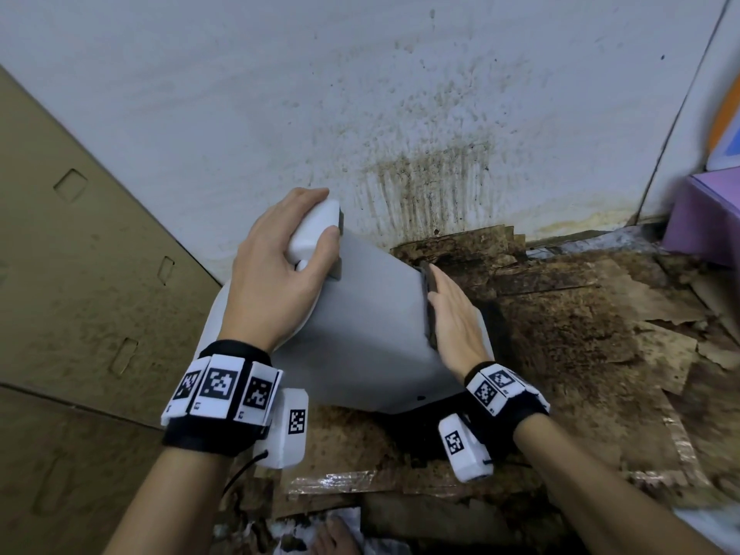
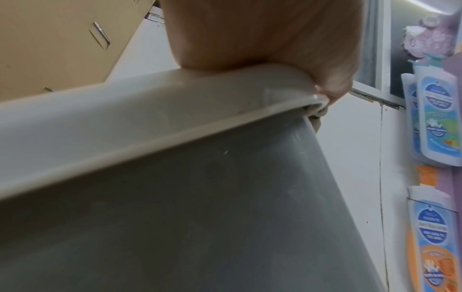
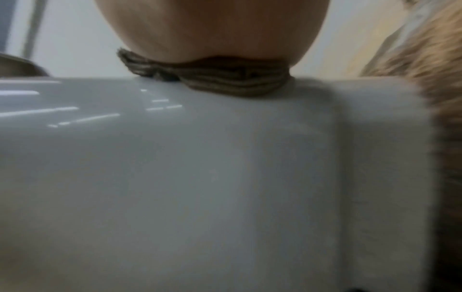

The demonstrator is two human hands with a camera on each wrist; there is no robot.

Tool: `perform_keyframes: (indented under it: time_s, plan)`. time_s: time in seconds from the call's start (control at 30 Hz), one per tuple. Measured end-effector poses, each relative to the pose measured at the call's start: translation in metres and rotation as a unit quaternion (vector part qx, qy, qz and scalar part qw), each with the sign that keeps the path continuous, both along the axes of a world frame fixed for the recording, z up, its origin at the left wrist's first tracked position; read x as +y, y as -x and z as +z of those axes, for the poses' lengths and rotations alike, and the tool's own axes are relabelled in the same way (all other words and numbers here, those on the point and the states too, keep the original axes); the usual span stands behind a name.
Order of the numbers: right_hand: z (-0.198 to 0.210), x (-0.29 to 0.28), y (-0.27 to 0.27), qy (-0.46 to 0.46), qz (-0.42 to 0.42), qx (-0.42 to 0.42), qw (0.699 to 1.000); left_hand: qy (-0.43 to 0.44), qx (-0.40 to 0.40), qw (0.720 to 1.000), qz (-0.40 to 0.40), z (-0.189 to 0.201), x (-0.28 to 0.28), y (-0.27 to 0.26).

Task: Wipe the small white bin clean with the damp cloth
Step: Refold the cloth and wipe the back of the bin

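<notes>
Bin [image 1: 360, 314] sits tipped at frame centre, top toward 11 o'clock near the wall. I have left hand [image 1: 280, 270] curled round its lid end, right hand [image 1: 454, 318] flat, fingers straight, pressing cloth [image 1: 430, 298] on the 3 o'clock side. I judge wiping mid-way; other faces can't be confirmed clean.

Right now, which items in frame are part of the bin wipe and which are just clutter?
In the job:
- small white bin, tilted
- damp cloth, pressed flat against the bin's side
- left hand, gripping the bin's top edge
- right hand, flat on the cloth

Just lying about:
- cardboard box
- stained cardboard sheets on the floor
- purple box
- hanging soap bottles
</notes>
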State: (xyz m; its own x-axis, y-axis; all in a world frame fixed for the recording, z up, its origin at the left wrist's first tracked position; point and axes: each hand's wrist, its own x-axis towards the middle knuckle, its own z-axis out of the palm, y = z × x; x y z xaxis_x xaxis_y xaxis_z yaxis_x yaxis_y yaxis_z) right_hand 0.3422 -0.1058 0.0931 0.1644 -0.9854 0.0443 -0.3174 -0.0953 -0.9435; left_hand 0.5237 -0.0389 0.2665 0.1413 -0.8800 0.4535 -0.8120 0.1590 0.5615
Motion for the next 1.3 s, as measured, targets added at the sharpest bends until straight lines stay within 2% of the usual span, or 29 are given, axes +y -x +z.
perform_keyframes:
  time_s: [0.13, 0.23, 0.4, 0.6, 0.8, 0.93, 1.1, 1.3]
  plan:
    - [0.061, 0.018, -0.044, 0.092, 0.06, -0.018, 0.994, 0.0, -0.007, 1.0, -0.002, -0.001, 0.0, 0.002]
    - [0.083, 0.034, -0.069, 0.148, 0.078, -0.013, 0.986, 0.001, -0.008, 1.0, -0.002, -0.001, 0.001, 0.0]
    - [0.064, 0.041, -0.07, 0.242, -0.005, -0.008, 0.97, -0.003, -0.007, 1.0, -0.01, -0.002, 0.002, 0.0]
    - [0.017, 0.047, -0.044, 0.265, -0.052, 0.025, 0.962, -0.004, 0.004, 1.0, -0.001, -0.002, 0.001, -0.004]
    - [-0.045, 0.039, 0.003, 0.203, -0.107, 0.026, 0.973, -0.006, 0.021, 1.0, -0.001, -0.001, 0.001, -0.002]
    - [-0.068, 0.037, 0.016, 0.133, -0.151, 0.002, 0.98, -0.007, 0.019, 1.0, 0.0, -0.001, 0.0, 0.0]
    - [-0.072, 0.034, 0.015, 0.085, -0.19, -0.022, 0.978, -0.009, 0.021, 1.0, 0.002, -0.002, -0.003, 0.002]
    - [-0.048, 0.035, -0.008, 0.042, -0.237, -0.001, 0.971, -0.011, 0.007, 1.0, -0.003, -0.003, -0.003, -0.005]
